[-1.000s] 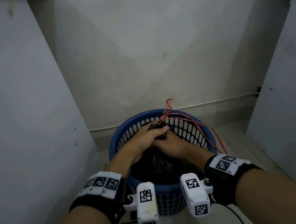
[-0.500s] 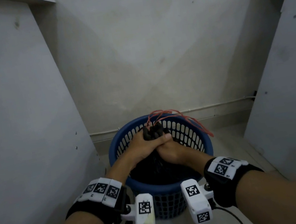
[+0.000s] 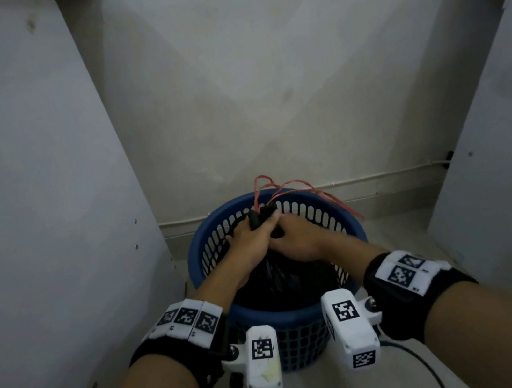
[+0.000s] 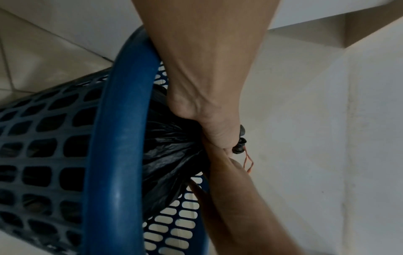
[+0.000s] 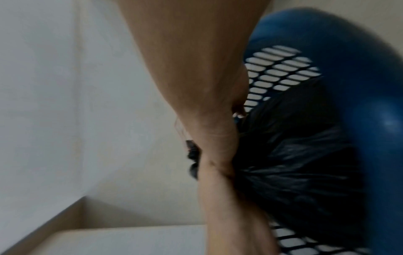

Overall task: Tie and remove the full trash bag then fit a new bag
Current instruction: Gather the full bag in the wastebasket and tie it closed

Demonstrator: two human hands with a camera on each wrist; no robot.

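A black trash bag (image 3: 282, 282) fills a blue perforated basket (image 3: 287, 318) on the floor. Its top is gathered into a neck (image 3: 257, 218) that sticks up above my hands. Red drawstrings (image 3: 297, 187) loop out of the neck toward the basket's far right rim. My left hand (image 3: 250, 238) grips the gathered neck. My right hand (image 3: 299, 240) presses against it from the right, fingers curled around the same bunched plastic. The left wrist view shows the bag (image 4: 172, 155), the blue rim (image 4: 117, 138) and a bit of red string (image 4: 248, 162). The right wrist view is blurred, with bag (image 5: 294, 163) and rim (image 5: 370, 120).
The basket stands in a narrow alcove with pale panels close on the left (image 3: 30, 196) and right (image 3: 493, 156) and a wall (image 3: 262, 75) behind. A thin cable (image 3: 379, 174) runs along the wall base. Tiled floor (image 3: 399, 238) lies to the basket's right.
The red drawstrings, hanging down the basket's right side before, are now bunched higher above the neck. My two hands have stayed together on the bag's neck, shifting slightly.
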